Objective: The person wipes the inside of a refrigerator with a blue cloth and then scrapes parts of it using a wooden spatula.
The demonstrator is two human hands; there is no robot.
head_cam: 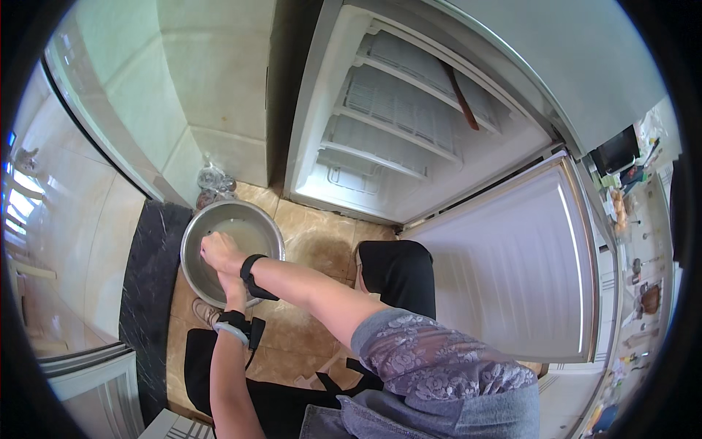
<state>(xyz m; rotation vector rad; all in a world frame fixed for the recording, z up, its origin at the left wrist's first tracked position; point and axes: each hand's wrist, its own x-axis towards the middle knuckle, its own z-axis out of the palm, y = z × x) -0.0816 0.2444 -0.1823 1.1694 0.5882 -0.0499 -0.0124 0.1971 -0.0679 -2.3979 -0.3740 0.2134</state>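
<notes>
A round metal basin [275, 236] of cloudy water stands on the tiled floor between my feet. Both my hands are together over it, low inside its rim. My right hand [221, 253] has its fingers curled and lies across my left hand [230, 281], covering most of it. Whether anything is gripped between them is hidden. Ahead, an open refrigerator compartment [378, 112] shows white shelf rails and frosted wire shelves. Across its upper shelves leans a long brown, wooden-looking utensil [463, 101].
To the right the refrigerator door [493, 263] is swung wide, near my knee [396, 274]. Clear plastic bags [214, 181] with contents sit behind the basin against the tiled wall [219, 88]. A black marble threshold [156, 274] borders the basin's left side. My shoe [205, 311] touches close by.
</notes>
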